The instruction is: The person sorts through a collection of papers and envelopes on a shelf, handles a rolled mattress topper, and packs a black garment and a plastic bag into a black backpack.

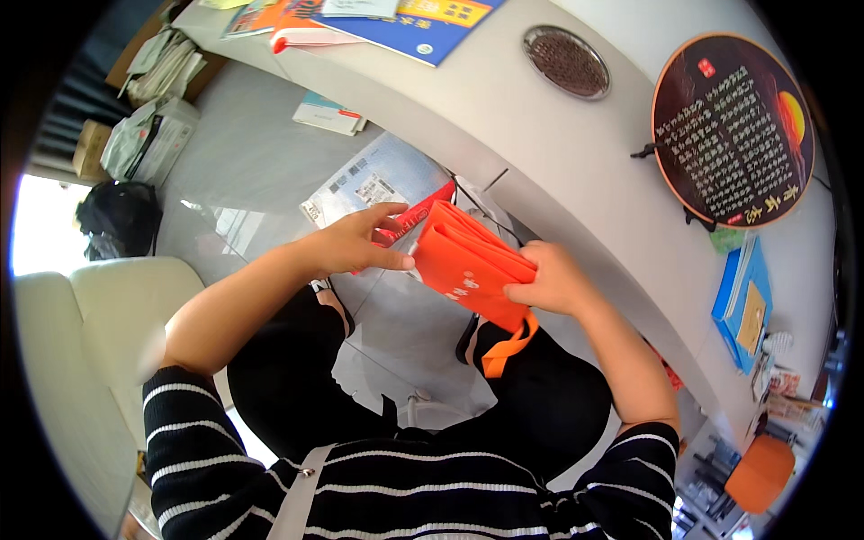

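A folded orange-red bag (pixel 470 263) with pale printing is held above my knees, and its orange strap (pixel 511 349) hangs from the lower end. My right hand (pixel 547 277) grips the bag's right side, thumb on the front face. At the other side my left hand (pixel 364 241) has its fingers spread, with the thumb tip at the bag's left edge. Whether that thumb touches it I cannot tell. Just beyond the left fingers is a red printed item (pixel 416 219), partly hidden by the bag. A grey-white printed package (pixel 382 180) lies behind it.
A curved pale desk (pixel 486 117) runs along the far and right sides, bearing books (pixel 414 31), a round metal dish (pixel 567 61), a round display plaque (pixel 733 130) and blue folders (pixel 742 301). A cream seat (pixel 99 315) stands at left. Boxes (pixel 162 139) and a black bag (pixel 119 219) sit on the floor.
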Demonstrator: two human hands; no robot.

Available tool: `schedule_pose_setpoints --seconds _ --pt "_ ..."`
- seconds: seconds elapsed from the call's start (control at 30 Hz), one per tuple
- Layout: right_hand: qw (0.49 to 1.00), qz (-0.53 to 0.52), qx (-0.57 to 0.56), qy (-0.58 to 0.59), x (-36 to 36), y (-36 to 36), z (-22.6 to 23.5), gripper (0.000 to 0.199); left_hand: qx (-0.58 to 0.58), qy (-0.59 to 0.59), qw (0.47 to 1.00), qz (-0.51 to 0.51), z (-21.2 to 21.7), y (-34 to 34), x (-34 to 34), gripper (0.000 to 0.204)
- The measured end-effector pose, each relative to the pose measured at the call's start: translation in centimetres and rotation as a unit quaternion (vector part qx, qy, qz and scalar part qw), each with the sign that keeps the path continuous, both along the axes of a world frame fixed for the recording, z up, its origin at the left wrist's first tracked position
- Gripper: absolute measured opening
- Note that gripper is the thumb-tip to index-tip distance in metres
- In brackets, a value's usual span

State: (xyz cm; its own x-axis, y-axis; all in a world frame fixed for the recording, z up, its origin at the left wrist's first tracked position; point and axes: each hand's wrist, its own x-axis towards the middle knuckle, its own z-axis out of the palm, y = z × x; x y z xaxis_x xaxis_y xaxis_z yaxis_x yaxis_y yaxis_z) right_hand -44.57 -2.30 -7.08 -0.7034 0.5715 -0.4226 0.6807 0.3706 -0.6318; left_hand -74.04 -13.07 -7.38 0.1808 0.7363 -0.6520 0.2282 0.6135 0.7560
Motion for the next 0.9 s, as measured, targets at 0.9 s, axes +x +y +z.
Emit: schedule_pose_setpoints --seconds 0.9 --pt "0.845 0.132 -0.06 -0.514 -5.9 -5.2 -12.2 0.052 -0.021 0.457 0.889 -0.004 -34.0 4.2 -19.6 0.096"
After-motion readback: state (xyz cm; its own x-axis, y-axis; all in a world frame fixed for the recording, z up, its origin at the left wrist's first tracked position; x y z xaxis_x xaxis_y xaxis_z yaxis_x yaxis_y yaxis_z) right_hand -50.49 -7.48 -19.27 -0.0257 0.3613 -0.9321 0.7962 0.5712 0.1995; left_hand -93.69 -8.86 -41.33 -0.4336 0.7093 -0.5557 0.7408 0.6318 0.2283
